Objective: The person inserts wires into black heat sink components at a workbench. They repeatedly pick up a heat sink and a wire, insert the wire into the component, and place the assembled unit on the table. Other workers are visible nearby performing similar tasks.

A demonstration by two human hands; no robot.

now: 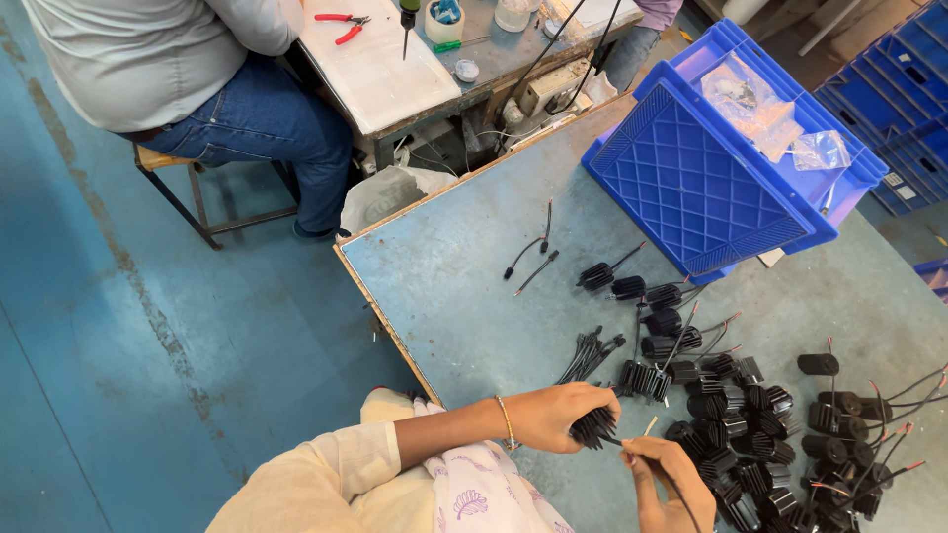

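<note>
Between the fingertips, the left hand (553, 415) grips a black finned heat sink (593, 426); the right hand (671, 479) pinches its wire (652, 468). Many wired pieces (750, 444) lie beyond; a bundle of loose wires (590, 353) remains.

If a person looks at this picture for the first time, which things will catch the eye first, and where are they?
The left hand grips a black finned part near the bottom centre, while the right hand pinches its thin wire. To their right, a large heap of the same finned parts with wires covers the grey table. A bright blue plastic crate lies tipped at the table's far right.
</note>
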